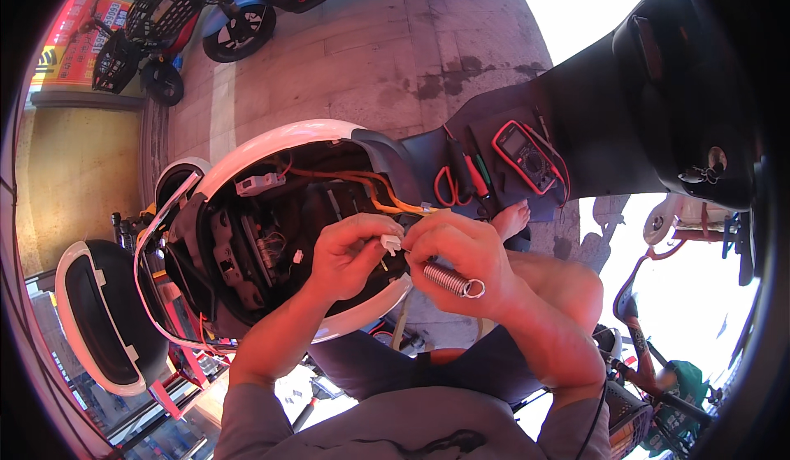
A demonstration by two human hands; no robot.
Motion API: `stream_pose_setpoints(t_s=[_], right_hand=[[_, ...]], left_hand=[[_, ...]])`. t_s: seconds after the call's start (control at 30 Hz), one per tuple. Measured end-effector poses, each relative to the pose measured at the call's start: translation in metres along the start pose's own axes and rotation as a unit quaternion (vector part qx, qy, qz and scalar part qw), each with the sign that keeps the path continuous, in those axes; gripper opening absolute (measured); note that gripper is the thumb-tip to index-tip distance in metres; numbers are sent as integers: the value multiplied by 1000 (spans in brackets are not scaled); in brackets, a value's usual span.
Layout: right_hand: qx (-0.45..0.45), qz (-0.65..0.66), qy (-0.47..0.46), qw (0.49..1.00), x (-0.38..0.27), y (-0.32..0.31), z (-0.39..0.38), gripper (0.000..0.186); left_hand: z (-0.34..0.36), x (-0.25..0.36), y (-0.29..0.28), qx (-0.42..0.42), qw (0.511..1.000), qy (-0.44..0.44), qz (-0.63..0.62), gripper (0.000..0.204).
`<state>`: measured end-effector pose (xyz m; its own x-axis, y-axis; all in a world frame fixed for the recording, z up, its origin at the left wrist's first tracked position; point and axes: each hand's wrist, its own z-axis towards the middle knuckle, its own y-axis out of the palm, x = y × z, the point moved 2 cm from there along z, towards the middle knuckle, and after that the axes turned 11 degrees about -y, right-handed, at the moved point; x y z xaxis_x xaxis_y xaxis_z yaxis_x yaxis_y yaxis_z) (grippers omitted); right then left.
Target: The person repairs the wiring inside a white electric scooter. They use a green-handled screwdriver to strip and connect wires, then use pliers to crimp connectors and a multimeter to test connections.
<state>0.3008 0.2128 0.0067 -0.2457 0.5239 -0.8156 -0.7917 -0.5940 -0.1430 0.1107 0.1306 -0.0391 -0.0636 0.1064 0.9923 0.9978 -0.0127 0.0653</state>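
Observation:
Above the open body of a white scooter [271,137], my left hand [346,254] pinches a small white plug connector [392,243]. My right hand [461,250] is close beside it, fingers closed around a coiled metal spring [451,280] with a ring at its end. The fingertips of both hands nearly meet at the connector; what the right fingertips pinch there is too small to tell. Orange cables [374,182] run through the opening behind my hands. Inside are a larger white connector block [259,184] and another small white connector [298,257].
On the dark footboard lie a red-and-black multimeter [525,157], red-handled scissors [446,187] and a red-handled tool [476,177]. The black scooter seat section extends far right. A top box [99,316] is at the left. Parked bikes [239,32] stand far left; another bicycle is lower right.

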Motion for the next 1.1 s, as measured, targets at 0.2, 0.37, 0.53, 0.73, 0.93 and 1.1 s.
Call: stream_pose_setpoints(t_s=[0.2,0.37,0.53,0.73,0.93,1.1], right_hand=[[20,-22,8,1000,0,2,-2,22],[1,-32,41,999,1,-1,-5,23],[25,23,43,998,11,2,-10,20],[41,80,66,994,25,8,-16,18],[17,67,61,996,28,14,-13,18],[50,85,78,992,29,16,-12,18]], left_hand=[[0,-1,3,-10,998,-28,-49,17],[0,-2,5,-7,998,-34,-50,16],[-3,-4,1,3,999,-37,-15,14],[-5,-5,-5,3,998,-68,-2,15],[-6,-5,2,8,995,-86,-49,15],[-5,-7,1,15,991,-118,-54,15]])
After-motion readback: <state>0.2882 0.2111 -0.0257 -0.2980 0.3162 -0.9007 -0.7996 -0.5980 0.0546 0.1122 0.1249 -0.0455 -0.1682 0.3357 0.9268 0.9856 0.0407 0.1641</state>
